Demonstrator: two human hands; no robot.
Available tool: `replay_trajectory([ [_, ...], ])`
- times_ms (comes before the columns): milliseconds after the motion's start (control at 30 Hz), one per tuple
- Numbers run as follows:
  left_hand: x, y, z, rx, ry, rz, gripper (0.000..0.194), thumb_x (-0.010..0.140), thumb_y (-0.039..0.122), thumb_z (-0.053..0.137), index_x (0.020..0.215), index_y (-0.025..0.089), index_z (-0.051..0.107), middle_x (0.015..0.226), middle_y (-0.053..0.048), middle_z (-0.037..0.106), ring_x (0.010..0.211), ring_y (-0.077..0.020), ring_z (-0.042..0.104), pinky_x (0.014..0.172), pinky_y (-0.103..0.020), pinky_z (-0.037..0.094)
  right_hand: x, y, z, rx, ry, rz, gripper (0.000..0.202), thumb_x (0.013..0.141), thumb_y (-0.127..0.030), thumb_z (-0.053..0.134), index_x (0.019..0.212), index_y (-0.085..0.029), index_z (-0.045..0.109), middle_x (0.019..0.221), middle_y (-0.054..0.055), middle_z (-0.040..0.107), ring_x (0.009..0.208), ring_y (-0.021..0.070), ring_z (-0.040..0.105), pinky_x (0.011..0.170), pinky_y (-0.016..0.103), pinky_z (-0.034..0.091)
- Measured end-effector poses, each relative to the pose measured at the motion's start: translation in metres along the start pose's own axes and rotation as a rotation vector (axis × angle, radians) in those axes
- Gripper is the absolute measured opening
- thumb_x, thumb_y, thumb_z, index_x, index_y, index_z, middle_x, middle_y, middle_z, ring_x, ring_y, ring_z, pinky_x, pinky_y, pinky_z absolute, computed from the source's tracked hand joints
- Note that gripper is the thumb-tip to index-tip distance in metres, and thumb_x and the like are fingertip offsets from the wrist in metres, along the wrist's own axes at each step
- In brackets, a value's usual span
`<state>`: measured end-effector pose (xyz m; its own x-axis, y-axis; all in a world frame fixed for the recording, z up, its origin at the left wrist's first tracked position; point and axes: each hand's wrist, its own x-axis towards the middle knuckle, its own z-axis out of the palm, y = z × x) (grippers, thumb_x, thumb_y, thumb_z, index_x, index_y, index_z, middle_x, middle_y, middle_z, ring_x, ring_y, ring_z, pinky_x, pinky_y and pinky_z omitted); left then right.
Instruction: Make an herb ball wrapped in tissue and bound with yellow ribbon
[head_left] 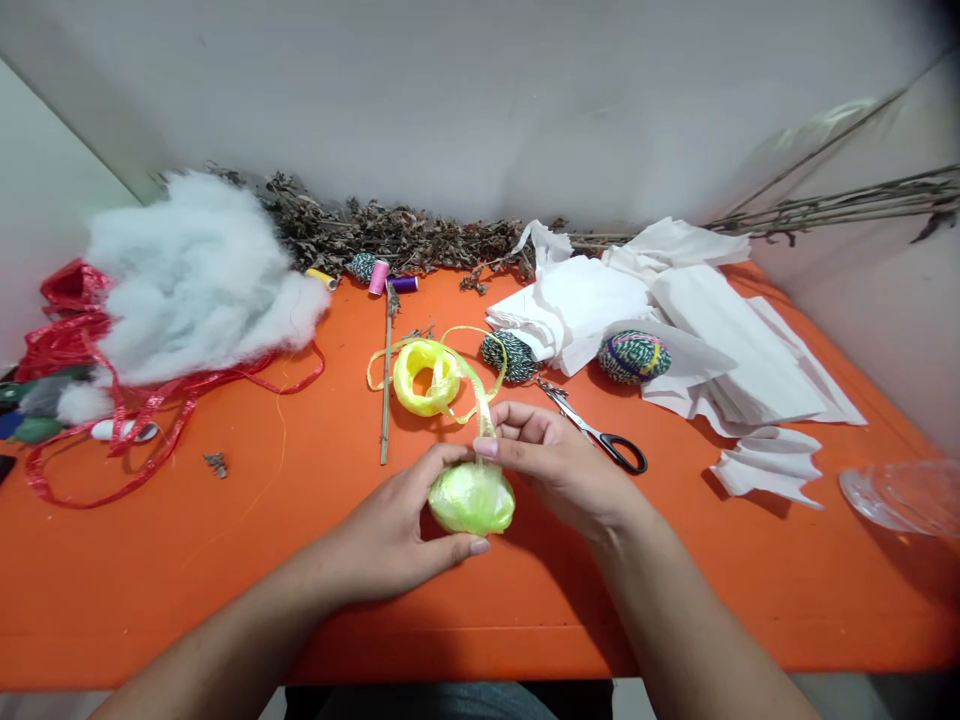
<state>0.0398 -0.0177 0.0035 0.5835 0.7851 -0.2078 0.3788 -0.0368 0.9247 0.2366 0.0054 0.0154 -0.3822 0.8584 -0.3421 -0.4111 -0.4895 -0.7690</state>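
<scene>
A shiny yellow-green wrapped ball [466, 500], egg-like in shape, is held near the front of the orange table. My left hand [409, 525] curls round its left side, thumb below and fingers behind. Above the ball, my right hand [547, 455] pinches a yellow plastic ribbon [486, 425] between thumb and forefinger. The ribbon runs from the ball back to a loose yellow ribbon roll [409, 378] lying behind it. Scissors [600, 430] with black handles lie just right of my right hand, their blades partly open.
White stuffing [195, 285] and red ribbon [150, 420] lie left. A dry stick [388, 385] stands out beside the roll. Thread spools [379, 277], dark yarn balls [510, 357], white paper [592, 300] and dried branches [420, 235] spread along the back. A clear plastic container [907, 497] sits right.
</scene>
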Motion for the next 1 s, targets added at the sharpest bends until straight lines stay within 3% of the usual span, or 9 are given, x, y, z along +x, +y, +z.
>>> replay_trajectory([
  [333, -0.003, -0.005, -0.003, 0.036, 0.003, 0.101, 0.062, 0.082, 0.024, 0.073, 0.129, 0.029, 0.032, 0.119, -0.006, 0.066, 0.102, -0.0221, 0.065, 0.089, -0.036, 0.049, -0.001, 0.001, 0.003, -0.151, 0.049, -0.048, 0.032, 0.062, -0.028, 0.091, 0.075, -0.018, 0.064, 0.070, -0.004, 0.063, 0.061, 0.0084, 0.057, 0.056, 0.020, 0.045],
  [433, -0.002, -0.006, -0.004, 0.075, 0.021, 0.092, 0.053, 0.082, 0.024, 0.072, 0.123, 0.028, 0.038, 0.118, -0.007, 0.065, 0.102, -0.0231, 0.065, 0.088, -0.037, 0.050, 0.000, 0.003, 0.004, -0.178, 0.030, -0.030, 0.034, 0.063, -0.032, 0.090, 0.077, -0.018, 0.064, 0.076, -0.001, 0.066, 0.065, 0.0100, 0.059, 0.058, 0.022, 0.047],
  [533, 0.000, -0.007, -0.003, 0.074, 0.068, 0.127, 0.050, 0.080, 0.024, 0.074, 0.121, 0.027, 0.044, 0.130, -0.009, 0.057, 0.117, -0.0254, 0.059, 0.097, -0.041, 0.047, 0.001, 0.005, 0.004, -0.174, 0.012, -0.038, 0.035, 0.063, -0.034, 0.090, 0.078, -0.018, 0.062, 0.078, -0.001, 0.067, 0.068, 0.0111, 0.061, 0.060, 0.022, 0.049],
  [667, 0.005, -0.012, 0.002, -0.040, 0.211, 0.149, 0.063, 0.075, 0.020, 0.079, 0.127, 0.030, 0.044, 0.144, -0.009, 0.044, 0.137, -0.0276, 0.042, 0.113, -0.045, 0.035, 0.003, 0.007, 0.004, -0.209, 0.054, -0.126, 0.033, 0.067, -0.034, 0.088, 0.079, -0.020, 0.060, 0.082, -0.001, 0.067, 0.072, 0.0120, 0.062, 0.062, 0.023, 0.050],
  [767, 0.007, -0.014, 0.003, -0.266, 0.225, -0.017, 0.070, 0.073, 0.024, 0.081, 0.131, 0.029, 0.041, 0.136, -0.011, 0.053, 0.123, -0.0281, 0.055, 0.100, -0.045, 0.048, 0.001, 0.010, 0.006, -0.301, 0.104, -0.245, 0.027, 0.072, -0.032, 0.084, 0.080, -0.021, 0.061, 0.086, -0.001, 0.066, 0.076, 0.0126, 0.062, 0.067, 0.024, 0.052],
  [933, 0.009, -0.010, -0.006, -0.631, 0.030, -0.126, 0.087, 0.065, 0.027, 0.087, 0.138, 0.027, 0.040, 0.125, -0.010, 0.059, 0.105, -0.0237, 0.062, 0.085, -0.035, 0.052, -0.004, 0.016, 0.014, -0.491, 0.087, -0.453, 0.015, 0.080, -0.025, 0.077, 0.083, -0.022, 0.063, 0.104, 0.003, 0.065, 0.097, 0.0179, 0.062, 0.083, 0.031, 0.053],
  [1000, 0.009, -0.007, -0.010, -0.709, -0.010, -0.157, 0.083, 0.066, 0.032, 0.086, 0.136, 0.022, 0.043, 0.111, -0.007, 0.062, 0.090, -0.0191, 0.063, 0.075, -0.031, 0.052, -0.005, 0.017, 0.015, -0.567, 0.042, -0.474, 0.012, 0.082, -0.024, 0.075, 0.083, -0.022, 0.063, 0.104, 0.004, 0.065, 0.101, 0.0192, 0.062, 0.090, 0.034, 0.050],
])
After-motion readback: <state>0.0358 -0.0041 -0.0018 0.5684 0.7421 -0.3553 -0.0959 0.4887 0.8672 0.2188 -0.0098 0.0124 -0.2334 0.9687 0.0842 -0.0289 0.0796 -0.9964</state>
